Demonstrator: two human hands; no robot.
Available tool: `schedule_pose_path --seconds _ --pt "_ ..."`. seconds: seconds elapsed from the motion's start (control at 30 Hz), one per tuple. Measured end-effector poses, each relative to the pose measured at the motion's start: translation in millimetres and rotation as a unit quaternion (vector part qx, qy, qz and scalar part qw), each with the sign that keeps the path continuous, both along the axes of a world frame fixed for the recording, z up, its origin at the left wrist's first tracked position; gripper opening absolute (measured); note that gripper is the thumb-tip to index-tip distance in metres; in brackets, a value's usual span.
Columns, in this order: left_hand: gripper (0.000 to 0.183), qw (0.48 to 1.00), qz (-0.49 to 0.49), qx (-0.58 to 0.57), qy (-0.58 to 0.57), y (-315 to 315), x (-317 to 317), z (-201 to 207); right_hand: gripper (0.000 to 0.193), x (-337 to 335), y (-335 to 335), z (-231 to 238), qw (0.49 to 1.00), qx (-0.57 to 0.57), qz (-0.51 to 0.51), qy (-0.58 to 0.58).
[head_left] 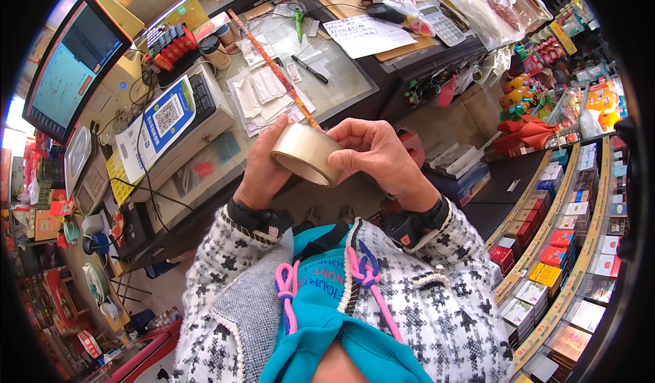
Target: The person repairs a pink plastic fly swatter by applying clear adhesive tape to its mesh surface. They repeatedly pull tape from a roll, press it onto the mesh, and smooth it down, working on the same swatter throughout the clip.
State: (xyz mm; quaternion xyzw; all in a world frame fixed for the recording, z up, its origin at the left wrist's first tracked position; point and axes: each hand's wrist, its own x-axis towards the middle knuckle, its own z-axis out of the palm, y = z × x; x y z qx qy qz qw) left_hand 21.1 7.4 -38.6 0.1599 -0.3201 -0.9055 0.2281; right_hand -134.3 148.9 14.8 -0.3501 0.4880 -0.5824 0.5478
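Note:
In front of my body I hold a wide roll of clear packing tape (297,149) between both hands. My left hand (263,168) is closed round its left side, the thumb at the upper edge. At the roll's right rim my right hand (382,159) pinches with bent fingers and thumb; whether it has the tape's loose end cannot be made out. A long thin orange patterned stick (278,72) runs from the far counter to just behind the roll. Its near end is hidden by the roll and my right fingers.
White paper slips (263,93) and a black marker (310,69) lie on the glass-topped counter (348,86). A monitor (76,65) stands left, near a printed code sign (166,118). Beyond are a handwritten sheet (368,35) and a calculator (442,26). Shelves of small boxes (546,274) curve along the right.

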Motion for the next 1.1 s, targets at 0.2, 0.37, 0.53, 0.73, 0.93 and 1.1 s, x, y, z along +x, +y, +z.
schedule_pose_path --seconds 0.2,0.37,0.53,0.73,0.93,1.1 --pt "0.051 0.886 -0.018 -0.463 -0.019 -4 5 22 0.028 2 -5 -8 0.999 0.007 -0.053 0.002" --pt "0.063 0.911 -0.038 -0.408 -0.046 -5 8 20 0.03 16 -12 -13 0.995 -0.008 -0.091 -0.034" --pt "0.068 0.977 0.015 -0.208 0.035 -2 8 2 0.031 23 -12 -7 0.997 0.013 -0.072 -0.017" --pt "0.075 0.962 0.017 -0.273 0.011 -2 16 -1 0.022 31 -13 -12 0.996 0.019 -0.089 -0.028" --pt "0.076 0.952 0.042 -0.302 -0.03 -1 27 1 0.017 34 -19 -14 0.994 -0.02 -0.081 0.072" --pt "0.074 0.951 0.077 -0.297 -0.026 1 40 6 0.018 34 -13 4 0.97 -0.096 -0.058 0.217"
